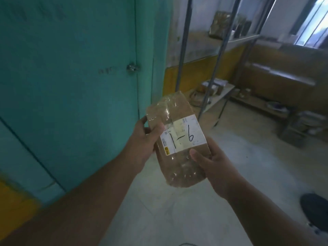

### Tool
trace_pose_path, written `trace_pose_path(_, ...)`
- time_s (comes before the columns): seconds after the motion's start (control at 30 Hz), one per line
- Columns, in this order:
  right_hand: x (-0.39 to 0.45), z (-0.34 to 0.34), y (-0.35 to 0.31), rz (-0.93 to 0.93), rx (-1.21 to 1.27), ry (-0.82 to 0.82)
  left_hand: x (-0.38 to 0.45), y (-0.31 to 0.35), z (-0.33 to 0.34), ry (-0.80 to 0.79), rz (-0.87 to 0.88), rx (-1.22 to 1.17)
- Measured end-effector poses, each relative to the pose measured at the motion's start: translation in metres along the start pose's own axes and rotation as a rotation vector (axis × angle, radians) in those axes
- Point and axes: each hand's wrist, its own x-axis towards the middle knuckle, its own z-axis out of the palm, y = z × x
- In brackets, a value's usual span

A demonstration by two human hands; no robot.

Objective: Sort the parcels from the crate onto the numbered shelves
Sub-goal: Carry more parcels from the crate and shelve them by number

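Observation:
I hold a brown cardboard parcel wrapped in clear tape, up in front of me over the floor. Its white label reads "1-6" in black handwriting. My left hand grips the parcel's left edge, thumb on top beside the label. My right hand holds the lower right side, with the thumb pressed on the cardboard just under the label. A metal shelf rack stands behind the parcel to the right, with several small boxes on its upper and lower boards. No shelf numbers are readable, and no crate is in view.
A teal door with a round knob fills the left. The floor is pale concrete. Low wooden benches with odds and ends line the right wall under a window. A dark round object lies on the floor at the lower right.

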Motion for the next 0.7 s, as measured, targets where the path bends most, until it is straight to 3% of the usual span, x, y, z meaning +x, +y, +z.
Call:
trace_pose_path(0.33, 0.121, -0.149, -0.010, -0.108, 0.042, 0.285, 0.163, 0.010, 0.173, -0.233, 0.067, 0.084)
trace_pose_path(0.7, 0.216, -0.339, -0.047, -0.179, 0.037, 0.649, 0.318, 0.039, 0.415, -0.565, 0.082, 0.085)
